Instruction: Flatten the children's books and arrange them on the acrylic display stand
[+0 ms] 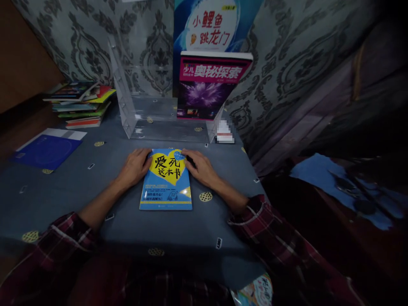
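Blue-and-yellow rectangular paper book (164, 182) lies flat, inboard of grey-blue cloth-covered table's (127, 227) front edge, long axis roughly square to it. Left hand (136, 165), right hand (202, 170) touch opposite far corners, equally near; can't tell if gripping.

The blue paperback (165, 199) has a smooth paper cover with a light gloss, while the tablecloth (127, 229) looks like matt, smooth fabric or coated sheeting. The book stand (123, 100) is clear, smooth plastic with shiny edges, and the magenta-and-black book (204, 93) has a sleek printed paper cover. The plaid sleeves (277, 238) are soft, dull woven cloth, the brown panel (25, 51) looks like smooth wood, and the damask-patterned wall covering (156, 38) appears matt, paper or cloth being impossible to tell.
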{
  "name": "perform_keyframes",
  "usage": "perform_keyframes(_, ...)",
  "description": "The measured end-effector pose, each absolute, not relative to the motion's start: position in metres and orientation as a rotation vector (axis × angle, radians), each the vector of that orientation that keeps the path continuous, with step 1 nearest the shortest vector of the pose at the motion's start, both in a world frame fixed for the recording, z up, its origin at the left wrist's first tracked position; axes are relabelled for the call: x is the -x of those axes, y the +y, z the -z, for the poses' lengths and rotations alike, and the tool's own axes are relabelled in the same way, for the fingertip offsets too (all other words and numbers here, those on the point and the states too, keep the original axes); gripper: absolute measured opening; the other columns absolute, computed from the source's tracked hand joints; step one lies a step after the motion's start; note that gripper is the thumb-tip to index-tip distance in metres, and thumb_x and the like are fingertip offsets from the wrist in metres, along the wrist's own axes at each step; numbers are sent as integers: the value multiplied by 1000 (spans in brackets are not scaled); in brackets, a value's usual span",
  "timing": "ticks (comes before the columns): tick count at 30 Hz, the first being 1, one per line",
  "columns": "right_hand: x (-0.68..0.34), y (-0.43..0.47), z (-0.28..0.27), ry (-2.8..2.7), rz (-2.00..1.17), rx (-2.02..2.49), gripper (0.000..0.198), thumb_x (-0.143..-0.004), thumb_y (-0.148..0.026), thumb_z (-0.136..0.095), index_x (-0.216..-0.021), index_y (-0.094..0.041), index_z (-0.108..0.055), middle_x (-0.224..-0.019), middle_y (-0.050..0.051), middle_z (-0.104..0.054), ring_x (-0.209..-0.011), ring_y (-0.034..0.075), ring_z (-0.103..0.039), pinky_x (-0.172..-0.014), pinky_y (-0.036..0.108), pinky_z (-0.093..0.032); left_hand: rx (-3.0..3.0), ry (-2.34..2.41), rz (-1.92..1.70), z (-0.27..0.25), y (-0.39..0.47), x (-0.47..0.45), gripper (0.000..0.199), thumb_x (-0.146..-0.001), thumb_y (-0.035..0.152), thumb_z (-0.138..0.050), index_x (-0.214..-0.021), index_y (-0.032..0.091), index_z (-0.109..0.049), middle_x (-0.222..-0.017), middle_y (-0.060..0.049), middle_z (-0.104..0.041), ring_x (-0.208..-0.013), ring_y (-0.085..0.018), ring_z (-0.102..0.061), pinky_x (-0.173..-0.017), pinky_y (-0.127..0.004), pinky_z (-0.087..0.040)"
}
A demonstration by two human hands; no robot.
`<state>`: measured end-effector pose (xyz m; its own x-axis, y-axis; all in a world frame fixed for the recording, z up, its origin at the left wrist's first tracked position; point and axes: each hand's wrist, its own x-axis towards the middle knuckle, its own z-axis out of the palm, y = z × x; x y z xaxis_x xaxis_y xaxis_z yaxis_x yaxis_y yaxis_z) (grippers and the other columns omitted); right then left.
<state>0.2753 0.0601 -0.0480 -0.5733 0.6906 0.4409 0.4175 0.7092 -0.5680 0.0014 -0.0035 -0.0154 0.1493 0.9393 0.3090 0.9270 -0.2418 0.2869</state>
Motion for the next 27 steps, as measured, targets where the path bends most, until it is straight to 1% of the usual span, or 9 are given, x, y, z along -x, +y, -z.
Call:
perform_keyframes(5, -273, 60, 46, -2250, -549, 843, 36, -99, -21, -53, -135, -25, -62, -138, 11, -66, -128, 29, -61, -111, 53, -48, -2359, 1904, -666, 12, -4, -2, 41, -99, 36, -39, -123, 13, -63, -114, -14, -72, -107, -29, -63, -99, -46, -51)
perform_keyframes(12, -273, 57, 43, -2227, -561, 852, 37, -99, -22, -52, -135, -21, -61, -138, 12, -66, -128, 27, -61, -111, 50, -48, -2309, 1910, -629, 7, -5, -3, 45, -97, 39, -38, -124, 12, -63, -122, -17, -71, -114, -30, -64, -102, -47, -51)
perform_keyframes(14, -273, 58, 43, -2247, -565, 865, 38, -100, -23, -50, -137, -21, -59, -140, 12, -65, -132, 26, -58, -113, 51, -46, -2293, 1909, -637, 8, -5, -3, 44, -97, 39, -38, -124, 14, -63, -125, -16, -71, -118, -30, -64, -104, -46, -50)
perform_keyframes(17, -275, 63, 41, -2307, -562, 908, 41, -99, -25, -50, -139, -19, -57, -148, 15, -58, -141, 28, -50, -118, 55, -40, -2276, 1903, -658, 11, -5, -3, 43, -98, 38, -37, -127, 15, -62, -129, -15, -70, -120, -29, -63, -106, -45, -49)
perform_keyframes(20, -276, 67, 40, -2325, -589, 912, 44, -98, -26, -51, -141, -17, -56, -150, 17, -56, -142, 28, -49, -118, 54, -40, -2280, 1918, -646, 14, -2, -5, 44, -99, 35, -36, -129, 14, -61, -132, -15, -69, -124, -29, -62, -108, -46, -48)
perform_keyframes(24, -277, 67, 39, -2308, -614, 928, 43, -97, -26, -52, -140, -17, -57, -149, 17, -57, -140, 28, -51, -117, 53, -41, -2331, 1975, -511, 8, 0, -9, 43, -101, 29, -35, -131, 13, -60, -139, -18, -64, -128, -31, -60, -111, -50, -45)
perform_keyframes(27, -276, 63, 39, -2292, -597, 961, 41, -99, -27, -51, -139, -20, -58, -150, 15, -56, -140, 28, -51, -118, 55, -39, -2465, 1925, -425, -1, -15, -19, 42, -103, 33, -38, -132, 13, -61, -147, -19, -57, -135, -33, -55, -114, -55, -40)
